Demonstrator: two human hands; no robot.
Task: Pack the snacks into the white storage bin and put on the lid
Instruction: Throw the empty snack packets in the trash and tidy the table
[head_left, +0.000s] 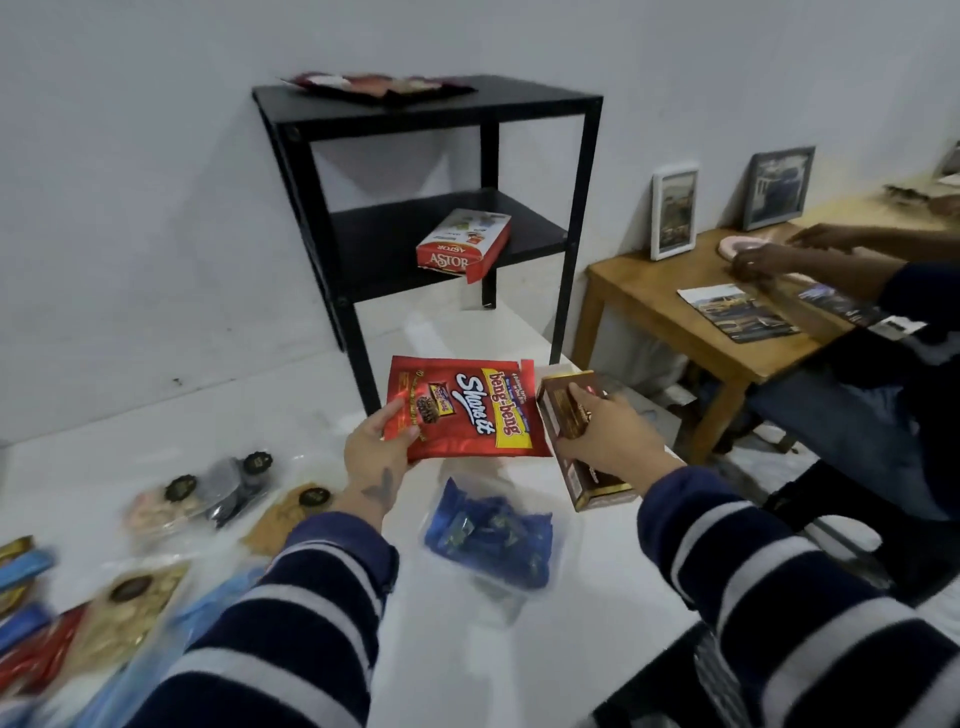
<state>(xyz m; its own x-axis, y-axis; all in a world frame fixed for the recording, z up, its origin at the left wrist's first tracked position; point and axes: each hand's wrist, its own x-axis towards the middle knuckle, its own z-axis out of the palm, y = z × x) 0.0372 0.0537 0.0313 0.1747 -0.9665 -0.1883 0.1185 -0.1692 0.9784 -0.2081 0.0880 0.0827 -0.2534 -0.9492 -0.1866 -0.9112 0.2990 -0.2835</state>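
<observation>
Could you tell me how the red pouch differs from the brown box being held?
The red pouch is flat and flexible, held in the left hand; the brown box is rigid and rectangular, gripped in the right hand. The pouch shows yellow-banded lettering; the box's print is unreadable. Both are held above the white table.

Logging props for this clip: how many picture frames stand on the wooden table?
2. A white picture frame stands near the wooden table's back left; a grey picture frame stands to its right. More may lie beyond the right edge.
</observation>
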